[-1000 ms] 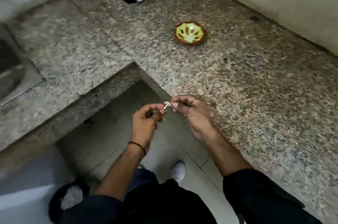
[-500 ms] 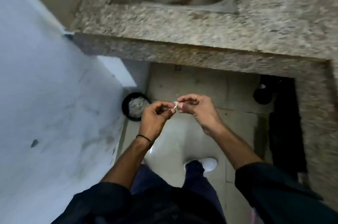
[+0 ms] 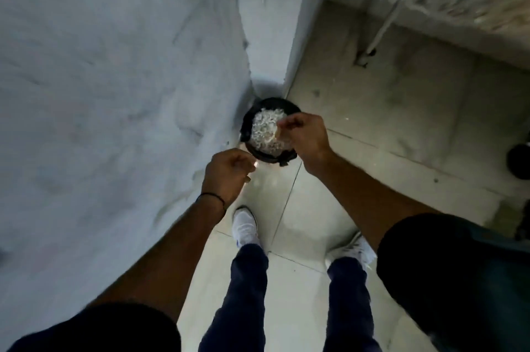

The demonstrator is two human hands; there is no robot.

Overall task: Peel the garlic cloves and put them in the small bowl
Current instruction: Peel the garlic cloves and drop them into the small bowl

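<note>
Both arms reach forward and down over the tiled floor [image 3: 372, 110]. The left hand [image 3: 228, 172], a dark band [image 3: 210, 196] on its wrist, is knuckles-up with the fingers curled in. Its grip is closed tight on a small pale bit at the fingertips, seemingly the garlic clove [image 3: 255, 164], though blur hides its shape. The right hand [image 3: 307, 139] is farther out, directly above a round black bin [image 3: 246, 125], with fingers bunched against the thumb. I cannot tell whether that grip has anything in it. The bin stands on the floor against the pale wall [image 3: 114, 64] and holds a heap of white peel scraps [image 3: 265, 130].
</note>
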